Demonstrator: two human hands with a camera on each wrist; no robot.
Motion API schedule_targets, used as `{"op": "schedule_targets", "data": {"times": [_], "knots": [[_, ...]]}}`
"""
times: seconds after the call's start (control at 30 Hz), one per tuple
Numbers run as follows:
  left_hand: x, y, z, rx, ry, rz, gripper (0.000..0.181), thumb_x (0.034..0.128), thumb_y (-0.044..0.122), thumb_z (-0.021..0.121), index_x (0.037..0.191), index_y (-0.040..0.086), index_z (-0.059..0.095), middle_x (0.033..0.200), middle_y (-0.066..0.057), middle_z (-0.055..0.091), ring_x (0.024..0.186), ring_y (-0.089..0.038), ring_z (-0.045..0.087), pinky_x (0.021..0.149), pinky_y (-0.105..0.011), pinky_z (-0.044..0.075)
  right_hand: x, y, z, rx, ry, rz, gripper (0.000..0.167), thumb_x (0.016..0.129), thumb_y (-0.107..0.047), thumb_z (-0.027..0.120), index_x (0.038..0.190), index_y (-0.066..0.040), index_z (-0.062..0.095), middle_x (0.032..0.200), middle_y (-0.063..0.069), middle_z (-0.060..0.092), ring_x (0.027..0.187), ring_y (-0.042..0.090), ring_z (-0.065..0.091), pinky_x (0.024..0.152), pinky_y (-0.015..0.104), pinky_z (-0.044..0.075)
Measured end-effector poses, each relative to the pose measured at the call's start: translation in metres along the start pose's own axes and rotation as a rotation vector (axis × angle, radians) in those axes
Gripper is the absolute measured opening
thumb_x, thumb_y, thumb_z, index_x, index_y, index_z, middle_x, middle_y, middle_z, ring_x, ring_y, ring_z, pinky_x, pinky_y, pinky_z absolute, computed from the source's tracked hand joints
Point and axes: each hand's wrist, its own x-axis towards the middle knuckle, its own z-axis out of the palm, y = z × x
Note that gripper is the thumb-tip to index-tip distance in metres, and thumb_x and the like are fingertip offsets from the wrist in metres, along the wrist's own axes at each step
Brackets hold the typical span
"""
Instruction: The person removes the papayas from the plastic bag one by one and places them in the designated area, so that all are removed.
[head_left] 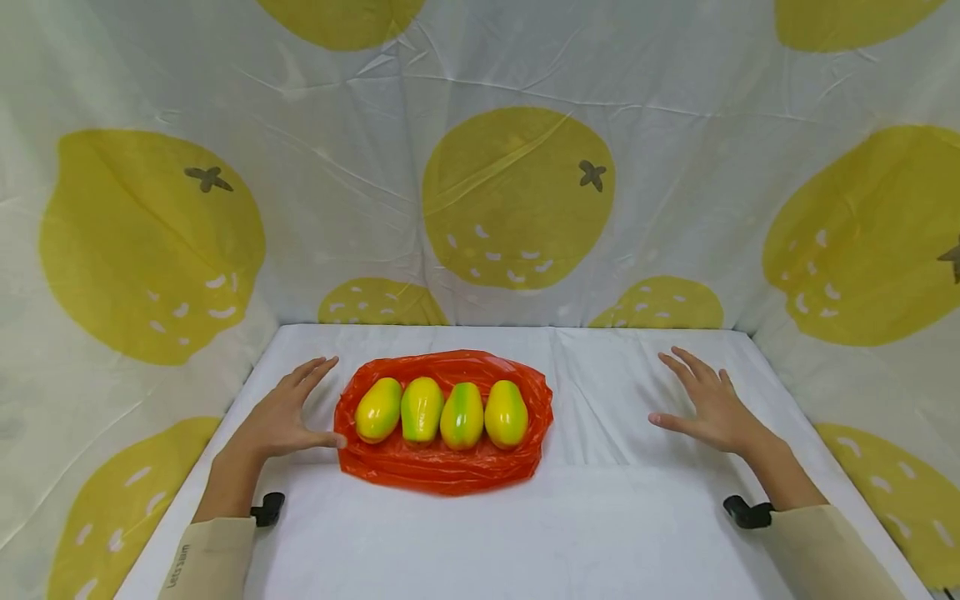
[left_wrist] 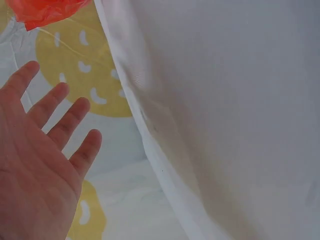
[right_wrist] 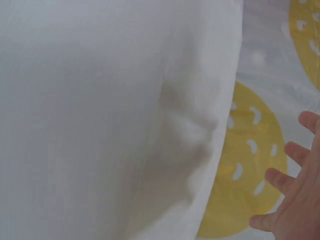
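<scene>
A: what're your hands doing?
B: holding nothing tbh. my left hand is spread, thumb at the edge of the red plastic bag, can't tell if touching. my right hand is loose too, well apart from it.
A: and the fruits?
B: four yellow-green ones, in a row on the bag, over white cloth.

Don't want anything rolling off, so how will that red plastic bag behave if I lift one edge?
The red plastic bag probably flops and folds: it looks thin and crinkled. It would likely sag under the four yellow-green fruits resting on it, and since those look smooth and rounded, they may slide or roll together.
</scene>
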Motion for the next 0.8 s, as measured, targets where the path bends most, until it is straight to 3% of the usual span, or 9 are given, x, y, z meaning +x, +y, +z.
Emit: {"op": "schedule_targets", "data": {"times": [0.27, 0.47, 0.8], "knots": [[0.000, 0.007, 0.003, -0.073, -0.026, -0.027, 0.129, 0.0631, 0.073, 0.084, 0.166, 0.036, 0.015, 0.169, -0.015, 0.023, 0.149, -0.047, 0.030, 0.103, -0.079, 0.038, 0.015, -0.015, 0.014, 0.061, 0.003, -0.034, 0.099, 0.087, -0.057, 0.076, 0.164, -0.022, 0.025, 0.169, 0.014, 0.021, 0.147, 0.054, 0.029, 0.111, 0.080, 0.020], [0.003, 0.015, 0.005, -0.121, -0.049, -0.037, 0.127, 0.0624, 0.073, 0.085, 0.165, 0.041, 0.016, 0.169, -0.012, 0.024, 0.149, -0.045, 0.031, 0.105, -0.078, 0.038, 0.023, -0.030, 0.024, 0.112, -0.007, -0.027, 0.099, 0.087, -0.061, 0.074, 0.165, -0.027, 0.023, 0.171, 0.006, 0.019, 0.153, 0.044, 0.025, 0.111, 0.075, 0.030], [0.009, 0.021, 0.012, -0.167, -0.046, 0.041, 0.124, 0.0651, 0.068, 0.085, 0.165, 0.032, 0.022, 0.172, -0.006, 0.017, 0.151, -0.044, 0.029, 0.103, -0.076, 0.042, 0.035, -0.056, 0.035, 0.211, -0.006, -0.053, 0.097, 0.085, -0.061, 0.076, 0.163, -0.031, 0.025, 0.168, 0.000, 0.025, 0.151, 0.034, 0.033, 0.113, 0.068, 0.037]]}}
